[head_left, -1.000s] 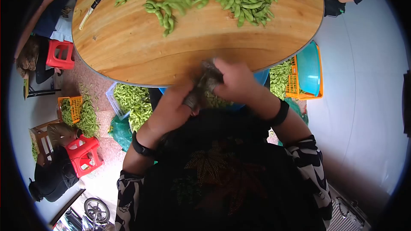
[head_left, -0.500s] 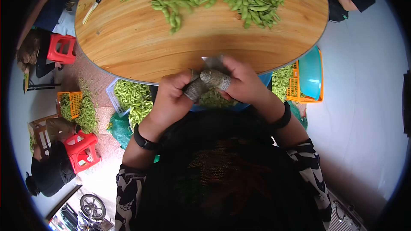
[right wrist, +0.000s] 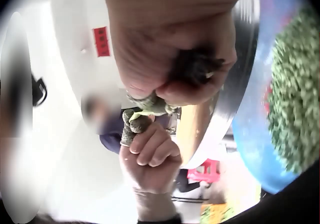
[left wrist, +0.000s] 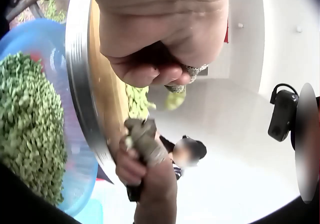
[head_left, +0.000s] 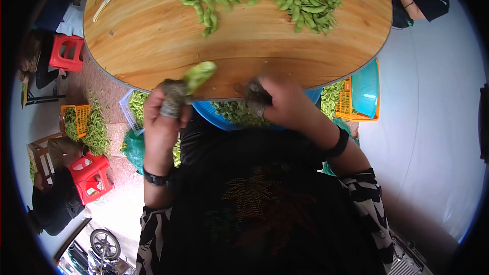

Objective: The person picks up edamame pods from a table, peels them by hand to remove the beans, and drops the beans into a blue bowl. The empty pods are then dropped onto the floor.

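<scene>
My left hand (head_left: 162,114) pinches a green soybean pod (head_left: 200,75) between thumb and forefinger, both wrapped in grey tape. The pod sticks out over the table's near edge, blurred. In the left wrist view its tip (left wrist: 175,99) shows beyond the wrapped fingers. My right hand (head_left: 288,104), with a wrapped thumb, stands apart to the right and grips a small knife by its black handle (left wrist: 134,193). Its blade is blurred in the head view. Below both hands sits a blue basin (head_left: 204,114) of shelled green beans (left wrist: 30,129).
A heap of pods (head_left: 305,0) covers the far side of the round wooden table (head_left: 153,46). Another knife (head_left: 109,0) lies at the table's left. Orange crates, one bearing a teal basket (head_left: 365,89), and red stools (head_left: 91,175) stand around. Other people sit nearby.
My hands were together over the basin and have parted. The left moved left with the pod, which now shows plainly; the right stays near its place.
</scene>
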The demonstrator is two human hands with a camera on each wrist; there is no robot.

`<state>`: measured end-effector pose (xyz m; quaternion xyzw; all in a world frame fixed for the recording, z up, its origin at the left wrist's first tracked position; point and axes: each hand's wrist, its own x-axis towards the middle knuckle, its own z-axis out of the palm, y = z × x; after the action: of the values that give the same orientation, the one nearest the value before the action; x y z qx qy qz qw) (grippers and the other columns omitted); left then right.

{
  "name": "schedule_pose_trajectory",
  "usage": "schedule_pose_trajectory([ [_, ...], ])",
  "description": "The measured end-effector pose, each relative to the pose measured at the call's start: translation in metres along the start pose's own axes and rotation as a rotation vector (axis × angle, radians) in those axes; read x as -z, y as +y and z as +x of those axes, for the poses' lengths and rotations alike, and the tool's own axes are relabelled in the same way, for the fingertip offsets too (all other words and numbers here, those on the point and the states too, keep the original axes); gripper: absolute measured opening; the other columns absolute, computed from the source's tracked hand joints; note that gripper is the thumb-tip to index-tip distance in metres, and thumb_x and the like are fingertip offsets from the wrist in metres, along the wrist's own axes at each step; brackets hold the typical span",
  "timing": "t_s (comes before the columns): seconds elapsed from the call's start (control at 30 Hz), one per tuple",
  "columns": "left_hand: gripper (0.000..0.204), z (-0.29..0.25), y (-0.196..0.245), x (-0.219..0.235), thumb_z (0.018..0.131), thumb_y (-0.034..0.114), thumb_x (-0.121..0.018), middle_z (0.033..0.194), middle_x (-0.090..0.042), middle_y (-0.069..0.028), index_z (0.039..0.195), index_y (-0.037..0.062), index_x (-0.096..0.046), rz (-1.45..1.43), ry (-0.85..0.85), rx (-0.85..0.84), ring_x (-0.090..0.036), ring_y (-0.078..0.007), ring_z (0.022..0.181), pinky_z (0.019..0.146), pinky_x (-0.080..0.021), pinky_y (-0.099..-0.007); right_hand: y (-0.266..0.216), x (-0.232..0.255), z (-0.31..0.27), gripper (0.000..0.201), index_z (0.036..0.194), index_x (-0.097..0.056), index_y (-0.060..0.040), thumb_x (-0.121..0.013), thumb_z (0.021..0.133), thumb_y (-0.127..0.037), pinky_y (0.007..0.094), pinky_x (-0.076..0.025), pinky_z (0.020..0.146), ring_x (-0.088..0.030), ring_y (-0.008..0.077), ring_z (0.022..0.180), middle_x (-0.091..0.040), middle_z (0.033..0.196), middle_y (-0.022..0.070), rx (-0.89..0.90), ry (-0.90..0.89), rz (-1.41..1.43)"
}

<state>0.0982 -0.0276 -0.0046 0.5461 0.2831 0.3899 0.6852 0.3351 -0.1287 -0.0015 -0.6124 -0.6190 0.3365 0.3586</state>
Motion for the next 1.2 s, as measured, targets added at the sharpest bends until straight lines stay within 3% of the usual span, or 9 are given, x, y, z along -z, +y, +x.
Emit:
schedule_pose_trajectory([
  [0.2,0.018,-0.032,0.016,0.088,0.098,0.017,-0.052,0.068,-0.052,0.0045,0.085,0.007,-0.06,0.544,0.387,-0.025,-0.036,-0.0002,0.048,0.042,-0.025,-0.0179,-0.018,0.012,0.011,0.025,0.1,-0.059,0.0002,-0.067,0.082,-0.015,0.0368,-0.049,0.071,-0.062,0.0385,0.084,-0.063,0.089,0.0209,-0.149,-0.22,-0.246],
  [0.27,0.019,-0.037,0.018,0.114,0.093,0.023,-0.062,0.059,-0.056,-0.0003,0.085,0.0053,-0.062,0.601,0.481,-0.046,-0.044,-0.0076,0.046,0.043,-0.034,-0.0218,-0.017,0.01,0.025,0.024,0.1,-0.059,-0.0002,-0.066,0.083,-0.015,0.0389,-0.049,0.07,-0.062,0.0386,0.081,-0.064,0.088,0.02,-0.153,-0.074,-0.153],
  [0.33,0.026,-0.041,0.021,0.13,0.089,0.029,-0.066,0.058,-0.058,-0.0105,0.085,0.0035,-0.061,1.47,0.514,-0.023,-0.053,-0.0231,0.047,0.046,-0.042,-0.0318,-0.014,0.004,0.044,0.023,0.099,-0.059,0.0,-0.065,0.083,-0.015,0.0392,-0.049,0.07,-0.062,0.0385,0.08,-0.064,0.085,0.0202,-0.093,-0.02,-0.158],
  [0.4,0.038,-0.04,0.021,0.135,0.085,0.041,-0.066,0.061,-0.06,-0.0161,0.079,0.0041,-0.057,1.665,0.581,0.093,-0.061,-0.0355,0.057,0.051,-0.047,-0.0418,-0.01,-0.001,0.069,0.023,0.096,-0.054,-0.0016,-0.063,0.081,-0.016,0.0502,-0.046,0.067,-0.059,0.0436,0.079,-0.062,0.081,0.0234,-0.046,0.059,-0.249],
  [0.67,0.021,-0.011,0.026,0.064,0.085,0.021,-0.068,0.072,-0.063,-0.0161,0.079,0.0029,-0.06,1.292,0.454,-0.132,-0.062,-0.0337,0.061,0.053,-0.049,-0.04,0.002,-0.023,0.151,0.03,0.095,-0.056,0.0015,-0.068,0.076,-0.017,0.0476,-0.05,0.07,-0.062,0.0412,0.078,-0.064,0.081,0.0218,-0.109,0.303,-0.5],
  [0.77,0.01,0.0,0.023,0.023,0.084,0.012,-0.067,0.078,-0.065,-0.016,0.086,0.0029,-0.063,0.99,0.26,-0.29,-0.064,-0.0334,0.067,0.057,-0.051,-0.037,0.01,-0.013,0.137,0.032,0.098,-0.058,0.0004,-0.071,0.077,-0.02,0.0378,-0.048,0.06,-0.061,0.0273,0.066,-0.063,0.074,0.0151,-0.066,0.264,-0.379],
  [0.93,0.012,0.021,-0.007,-0.034,0.089,0.008,-0.061,0.082,-0.067,-0.012,0.1,0.0016,-0.061,0.45,0.088,-0.218,-0.066,-0.0232,0.066,0.059,-0.052,-0.0314,-0.032,0.001,0.078,0.027,0.105,-0.063,-0.0046,-0.067,0.085,-0.022,0.023,-0.035,0.043,-0.045,0.0039,0.047,-0.055,0.064,-0.0029,-0.474,0.107,0.252],
  [1.03,0.01,0.03,-0.006,-0.045,0.093,0.005,-0.055,0.082,-0.066,-0.003,0.101,0.0018,-0.061,0.03,-0.168,0.204,-0.056,-0.0084,0.061,0.055,-0.046,-0.0219,-0.015,-0.008,0.048,0.025,0.112,-0.06,-0.0032,-0.062,0.09,-0.016,0.0209,-0.034,0.043,-0.046,0.0036,0.049,-0.053,0.06,-0.0032,-0.361,0.088,0.617],
  [1.2,0.01,0.026,-0.01,-0.046,0.092,-0.001,-0.053,0.08,-0.065,-0.0007,0.097,0.0021,-0.062,0.087,-0.14,0.224,-0.058,-0.0071,0.067,0.058,-0.049,-0.0229,-0.02,0.004,0.015,0.031,0.121,-0.056,-0.0037,-0.056,0.091,-0.01,0.0215,-0.041,0.05,-0.05,0.0039,0.055,-0.057,0.065,-0.0012,-0.289,0.085,0.498],
])
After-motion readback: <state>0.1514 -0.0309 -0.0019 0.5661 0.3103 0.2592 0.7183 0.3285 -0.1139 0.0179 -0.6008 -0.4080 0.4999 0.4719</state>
